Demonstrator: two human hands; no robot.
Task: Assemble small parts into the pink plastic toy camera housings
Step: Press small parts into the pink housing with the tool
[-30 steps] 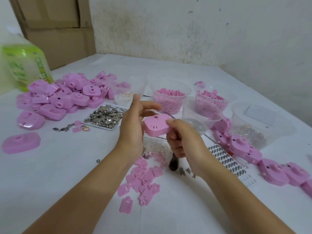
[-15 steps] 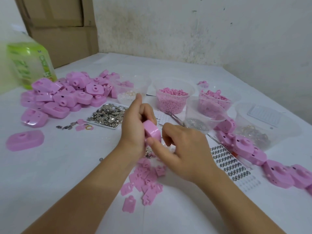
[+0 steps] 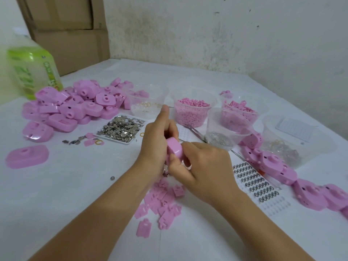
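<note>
A pink camera housing (image 3: 174,149) is held edge-on above the middle of the table. My left hand (image 3: 158,146) grips it from the left, with one finger pointing up. My right hand (image 3: 203,168) meets it from the right, thumb and fingers curled against its lower edge; what they pinch is hidden. Below my hands lies a heap of small flat pink plates (image 3: 162,202). A pile of pink housings (image 3: 75,106) sits at the left. A row of more housings (image 3: 278,168) runs along the right.
A tray of small metal pieces (image 3: 120,129) lies left of my hands. Clear tubs hold pink pellets (image 3: 192,112), pink parts (image 3: 239,110), metal bits (image 3: 220,138) and rings (image 3: 145,106). Tweezers (image 3: 194,131), a sheet of ring stickers (image 3: 258,185), a green bottle (image 3: 32,70) and cardboard boxes (image 3: 71,34) stand around.
The housing has turned from lying flat between both hands to standing on edge. My right hand has shifted from its right end to under its lower edge.
</note>
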